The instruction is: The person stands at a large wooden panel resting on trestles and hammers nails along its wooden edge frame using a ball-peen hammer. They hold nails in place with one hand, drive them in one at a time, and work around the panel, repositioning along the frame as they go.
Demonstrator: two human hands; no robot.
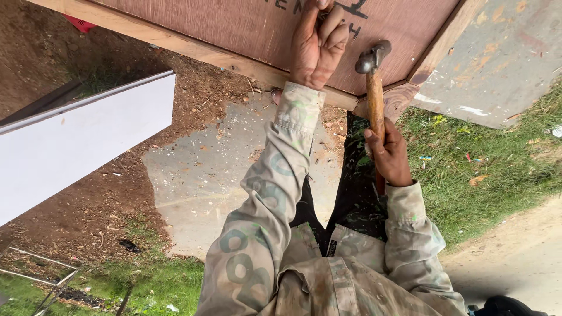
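My left hand (317, 45) rests on a reddish-brown plywood board (234, 23) framed with pale timber, its fingers curled near the top of the view; whether they pinch a nail is hidden. My right hand (389, 155) grips the wooden handle of a ball-peen hammer (374, 88). The hammer's steel head is raised close to the board, just right of my left hand. Both sleeves are pale and paint-stained.
A long white board (76, 140) lies at the left over bare soil. A concrete slab (199, 181) lies below the plywood. Grass (474, 181) spreads at the right, and a grey panel (503, 64) sits at the upper right. Thin metal rods (41, 275) lie at the lower left.
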